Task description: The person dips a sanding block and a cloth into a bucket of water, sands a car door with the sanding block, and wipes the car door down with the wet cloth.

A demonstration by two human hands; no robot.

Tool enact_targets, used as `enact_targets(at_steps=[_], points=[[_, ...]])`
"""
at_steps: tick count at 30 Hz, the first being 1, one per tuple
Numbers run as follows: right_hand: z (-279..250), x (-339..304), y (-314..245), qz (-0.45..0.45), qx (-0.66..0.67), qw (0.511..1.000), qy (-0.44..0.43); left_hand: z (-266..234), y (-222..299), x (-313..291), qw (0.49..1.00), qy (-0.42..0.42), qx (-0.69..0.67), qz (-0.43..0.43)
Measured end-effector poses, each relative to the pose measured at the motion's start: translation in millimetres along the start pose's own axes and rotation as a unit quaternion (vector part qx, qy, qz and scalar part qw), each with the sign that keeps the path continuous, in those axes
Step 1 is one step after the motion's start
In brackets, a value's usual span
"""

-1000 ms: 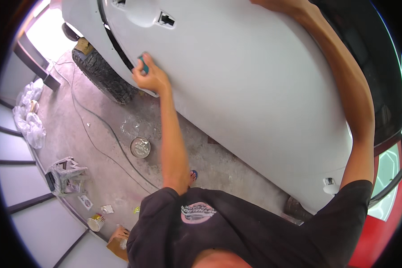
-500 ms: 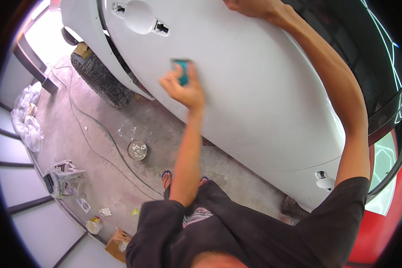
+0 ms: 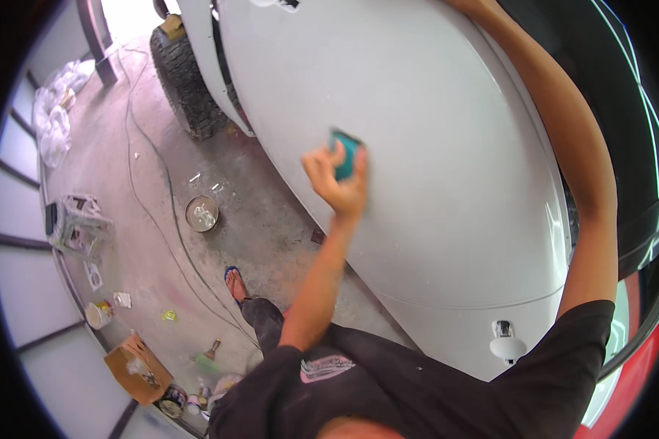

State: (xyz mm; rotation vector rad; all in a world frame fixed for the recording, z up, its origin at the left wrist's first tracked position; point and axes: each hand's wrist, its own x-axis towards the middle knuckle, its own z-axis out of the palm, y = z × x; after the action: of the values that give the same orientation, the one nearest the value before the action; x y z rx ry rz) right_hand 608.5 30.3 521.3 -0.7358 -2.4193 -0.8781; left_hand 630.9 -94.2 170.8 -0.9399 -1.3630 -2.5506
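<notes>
My left hand (image 3: 335, 179) holds a teal sanding block (image 3: 348, 155) between thumb and fingers, pressed to the pale grey-white car door (image 3: 432, 227). The hand is slightly blurred. My right arm reaches up along the far side of the panel, beside the dark window (image 3: 600, 88). At the top edge of the view my right hand (image 3: 476, 6) is only partly seen, near the door's upper edge, and its fingers are out of sight. A handle fitting (image 3: 507, 342) sits on the panel near my right sleeve; part of another fitting (image 3: 289, 4) shows at the top.
Left of the car, a round pan (image 3: 202, 214) with whitish residue and long cables (image 3: 170, 197) lie on the concrete floor. A stool (image 3: 80, 223), a cardboard box (image 3: 135, 369) and plastic sheeting (image 3: 51, 124) line the wall. A tyre (image 3: 187, 84) stands at upper left.
The view has shifted, bringing more floor clutter in at lower left. My left hand and the block have moved nearer to me, farther from the upper handle fitting. My right hand has mostly left the view.
</notes>
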Motion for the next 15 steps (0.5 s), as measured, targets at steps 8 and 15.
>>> enact_targets(at_steps=[8, 15], points=[[9, 21, -30, 0.019, 0.033, 0.999, 0.0, 7, -109, 147, 0.989, 0.086, 0.106, -0.048], [15, 1, -7, -0.016, 0.008, 0.999, 0.038, -21, 8, -36, 0.999, 0.001, -0.043, -0.002]])
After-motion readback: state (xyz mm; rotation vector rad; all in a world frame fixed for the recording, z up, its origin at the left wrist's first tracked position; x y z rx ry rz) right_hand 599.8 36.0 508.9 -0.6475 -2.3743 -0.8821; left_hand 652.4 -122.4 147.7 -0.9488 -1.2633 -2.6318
